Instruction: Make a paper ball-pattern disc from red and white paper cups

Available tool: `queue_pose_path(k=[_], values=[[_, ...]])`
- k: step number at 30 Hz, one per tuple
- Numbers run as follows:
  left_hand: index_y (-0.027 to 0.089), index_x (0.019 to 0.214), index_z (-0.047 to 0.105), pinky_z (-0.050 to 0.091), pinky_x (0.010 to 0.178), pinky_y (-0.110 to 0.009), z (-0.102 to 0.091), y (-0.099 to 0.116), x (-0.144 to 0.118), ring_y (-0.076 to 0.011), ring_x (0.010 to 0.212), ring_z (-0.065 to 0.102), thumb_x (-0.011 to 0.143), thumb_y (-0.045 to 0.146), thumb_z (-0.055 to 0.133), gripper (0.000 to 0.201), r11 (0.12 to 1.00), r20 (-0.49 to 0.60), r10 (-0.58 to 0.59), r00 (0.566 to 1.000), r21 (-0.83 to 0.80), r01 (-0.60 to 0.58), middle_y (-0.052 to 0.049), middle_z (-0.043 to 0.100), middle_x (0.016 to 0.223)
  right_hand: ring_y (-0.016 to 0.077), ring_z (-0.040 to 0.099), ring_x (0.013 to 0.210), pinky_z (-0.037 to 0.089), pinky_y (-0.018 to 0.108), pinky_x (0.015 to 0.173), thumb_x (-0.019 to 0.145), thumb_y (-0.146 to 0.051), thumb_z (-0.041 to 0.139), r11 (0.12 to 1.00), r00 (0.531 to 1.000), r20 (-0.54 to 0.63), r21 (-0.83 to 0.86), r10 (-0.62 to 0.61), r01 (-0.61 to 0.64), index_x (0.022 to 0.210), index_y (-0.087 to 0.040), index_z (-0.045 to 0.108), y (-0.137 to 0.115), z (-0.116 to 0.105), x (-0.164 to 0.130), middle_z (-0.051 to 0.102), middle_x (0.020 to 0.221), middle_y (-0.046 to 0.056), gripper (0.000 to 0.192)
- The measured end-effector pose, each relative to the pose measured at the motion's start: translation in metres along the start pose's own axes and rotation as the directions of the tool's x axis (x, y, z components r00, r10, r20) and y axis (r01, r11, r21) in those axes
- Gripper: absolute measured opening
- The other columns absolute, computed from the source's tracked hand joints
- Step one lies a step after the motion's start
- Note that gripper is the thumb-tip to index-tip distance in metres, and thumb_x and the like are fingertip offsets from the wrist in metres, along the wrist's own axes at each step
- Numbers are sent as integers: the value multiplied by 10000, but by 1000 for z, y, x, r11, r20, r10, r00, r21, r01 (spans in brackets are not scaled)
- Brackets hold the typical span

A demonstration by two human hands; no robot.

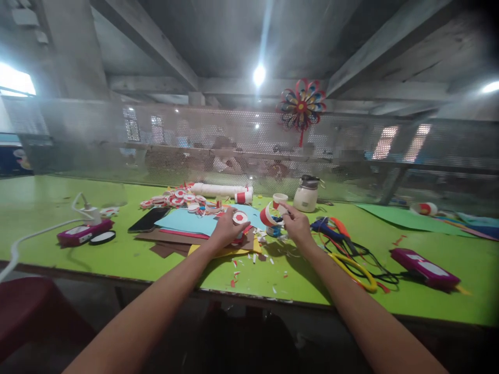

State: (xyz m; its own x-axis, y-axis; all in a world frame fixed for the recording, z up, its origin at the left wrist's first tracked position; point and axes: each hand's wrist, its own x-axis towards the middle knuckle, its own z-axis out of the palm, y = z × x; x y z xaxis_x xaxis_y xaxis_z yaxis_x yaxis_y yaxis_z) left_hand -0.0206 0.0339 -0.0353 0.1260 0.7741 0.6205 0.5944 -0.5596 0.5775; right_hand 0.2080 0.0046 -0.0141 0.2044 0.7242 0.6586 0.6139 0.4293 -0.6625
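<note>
My left hand (227, 230) is closed on a small round white disc (239, 217) with a red shape in its middle, above a stack of coloured paper. To its right, my right hand (298, 226) pinches a curled red-and-white strip (266, 216) that looks cut from a paper cup. Something dark shows by the right fingers, too small to make out. Under the hands lie light blue paper sheets (187, 222) and brown sheets (156, 238). Small red and white scraps (235, 274) are scattered between my forearms.
Behind the paper lies a heap of red-and-white discs (175, 198). A white cup stack (222, 190), a red-and-white cup (243, 198) and a jug (306, 195) stand farther back. At right are cables (351, 249) and a purple power strip (424, 268); at left, a phone (148, 220).
</note>
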Motion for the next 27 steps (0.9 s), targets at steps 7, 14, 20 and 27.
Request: queue_pose_path(k=[7,14,20,27], values=[[182,1025,512,484,737,-339,-4,5,1,-226,844,636,720,441,667,429,1000,-10,-13,1000,24,13,-59,657,912,160,567,612,464,257,641,774,-183,414,999,999,15,-22,31,-31,1248,-175,611,-4,2,-3,689,718,20,513],[166,1032,519,482,723,-335,-4,4,2,-230,832,634,712,434,673,444,1000,4,-1,1000,19,1,-68,655,900,164,620,736,471,256,712,803,-162,466,997,998,44,-77,37,-33,1261,-192,589,-1,9,-7,721,922,38,475],[182,1004,535,488,681,-317,-4,5,0,-216,793,640,723,440,658,401,1000,14,27,1000,15,-27,-48,661,873,161,641,795,506,329,749,896,-212,513,994,999,39,-101,35,-31,1259,-180,537,0,8,-7,676,1062,67,365],[178,927,611,485,774,-360,-3,2,1,-248,882,623,721,433,647,330,997,26,33,999,70,-35,-83,664,932,181,636,893,528,385,789,915,-302,555,992,989,135,-117,66,-50,1211,-167,544,-1,8,-6,629,1107,72,326]])
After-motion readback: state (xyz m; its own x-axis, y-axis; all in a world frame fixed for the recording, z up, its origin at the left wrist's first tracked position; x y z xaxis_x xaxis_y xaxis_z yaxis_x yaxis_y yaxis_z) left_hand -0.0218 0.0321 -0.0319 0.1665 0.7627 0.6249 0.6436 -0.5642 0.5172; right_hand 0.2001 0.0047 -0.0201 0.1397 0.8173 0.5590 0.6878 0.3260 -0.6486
